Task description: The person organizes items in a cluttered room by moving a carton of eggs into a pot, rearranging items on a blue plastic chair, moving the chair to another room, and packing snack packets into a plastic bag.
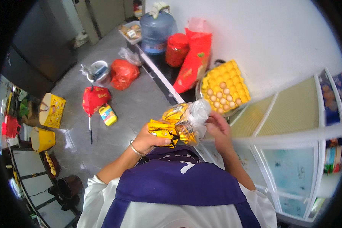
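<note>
My left hand (148, 140) is closed around several yellow-and-black wrapped packets (163, 133) in front of my chest. Right beside them is a clear plastic bag (199, 112) holding more yellow packets (176, 113), its top bunched into a whitish knot. The fingers of my right hand (220, 128) are at the right side of this bag, partly hidden behind it; whether they grip the plastic cannot be told. Beyond the bag, a yellow egg tray (228, 82) with several brown eggs (223, 101) rests on a round metal pot.
A blue water jug (156, 31), a red-lidded jar (177, 50) and a red bag (195, 59) stand along the wall. On the grey floor are a red plastic bag (124, 74), a white bucket (99, 69), a yellow bottle (108, 114) and yellow boxes (52, 110). A white-framed cabinet (287, 171) stands right.
</note>
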Action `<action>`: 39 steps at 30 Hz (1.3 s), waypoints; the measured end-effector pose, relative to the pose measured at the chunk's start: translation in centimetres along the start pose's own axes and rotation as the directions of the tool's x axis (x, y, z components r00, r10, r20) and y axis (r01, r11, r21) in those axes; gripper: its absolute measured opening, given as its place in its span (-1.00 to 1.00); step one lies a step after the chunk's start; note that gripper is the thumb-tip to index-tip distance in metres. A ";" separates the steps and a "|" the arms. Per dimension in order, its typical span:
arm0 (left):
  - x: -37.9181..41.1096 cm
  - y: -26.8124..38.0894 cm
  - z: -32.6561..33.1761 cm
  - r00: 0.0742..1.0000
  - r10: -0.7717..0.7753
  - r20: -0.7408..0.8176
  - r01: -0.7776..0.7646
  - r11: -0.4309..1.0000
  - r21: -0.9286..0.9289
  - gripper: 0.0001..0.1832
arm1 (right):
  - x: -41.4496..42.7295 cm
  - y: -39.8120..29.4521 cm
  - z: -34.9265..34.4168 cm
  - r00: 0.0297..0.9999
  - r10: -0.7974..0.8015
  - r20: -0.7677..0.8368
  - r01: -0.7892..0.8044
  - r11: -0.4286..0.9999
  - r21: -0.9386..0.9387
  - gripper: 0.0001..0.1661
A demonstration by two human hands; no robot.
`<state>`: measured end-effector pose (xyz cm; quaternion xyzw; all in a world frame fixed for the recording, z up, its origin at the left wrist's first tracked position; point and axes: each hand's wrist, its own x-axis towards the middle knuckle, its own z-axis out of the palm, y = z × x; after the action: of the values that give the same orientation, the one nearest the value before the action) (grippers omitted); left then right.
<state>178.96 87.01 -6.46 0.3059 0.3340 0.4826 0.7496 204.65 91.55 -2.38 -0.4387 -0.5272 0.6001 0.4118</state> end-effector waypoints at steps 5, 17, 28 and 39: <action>3.4 4.4 -3.0 0.910 0.379 -0.168 -0.194 0.749 0.634 -0.55 | 8.8 -1.5 4.2 0.879 -0.471 0.077 0.452 0.770 -0.449 -0.22; 5.7 8.4 -13.2 0.781 0.498 -0.378 0.036 0.568 0.822 -0.59 | 27.3 4.6 14.1 0.616 -0.334 0.714 0.787 0.298 -0.540 -0.57; 12.6 19.4 -29.6 0.887 0.422 -0.190 -0.061 0.513 0.856 -0.52 | 40.7 7.2 24.2 0.892 -0.223 0.393 0.450 0.519 -0.727 -0.85; 24.2 25.7 -36.7 0.947 0.320 -0.013 -0.158 0.502 0.850 -0.61 | 52.2 5.6 23.6 0.895 0.446 -0.026 -0.398 0.822 0.407 -0.85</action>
<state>143.92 123.37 -12.95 0.6289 0.5403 0.3856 0.4048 167.42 134.48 -11.40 -0.4885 -0.2602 0.7418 0.3787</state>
